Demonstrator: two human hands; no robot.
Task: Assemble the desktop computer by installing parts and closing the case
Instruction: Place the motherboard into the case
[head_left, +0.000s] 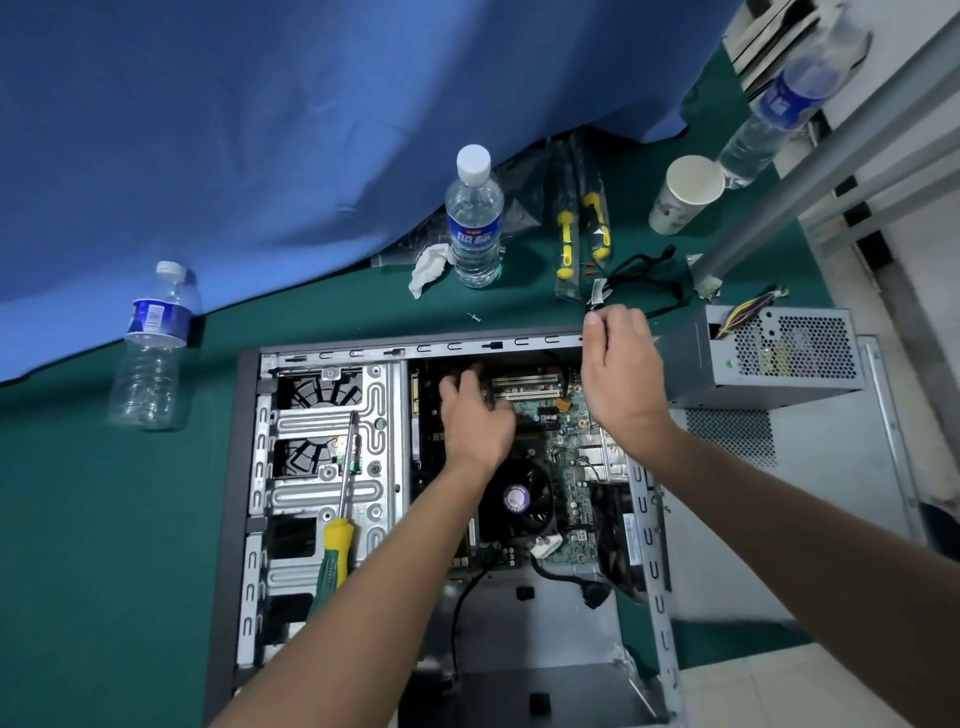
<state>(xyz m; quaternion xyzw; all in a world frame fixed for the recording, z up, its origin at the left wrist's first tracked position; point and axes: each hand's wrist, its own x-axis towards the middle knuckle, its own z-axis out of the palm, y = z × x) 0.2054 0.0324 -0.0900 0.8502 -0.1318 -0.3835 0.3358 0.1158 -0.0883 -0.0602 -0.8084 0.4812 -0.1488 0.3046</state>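
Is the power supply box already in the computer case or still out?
Still out. The power supply sits beside the open case, on the detached side panel.

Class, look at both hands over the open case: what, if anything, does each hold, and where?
The right hand pinches a black cable at its near end. The left hand reaches into the case; any hold is hidden.
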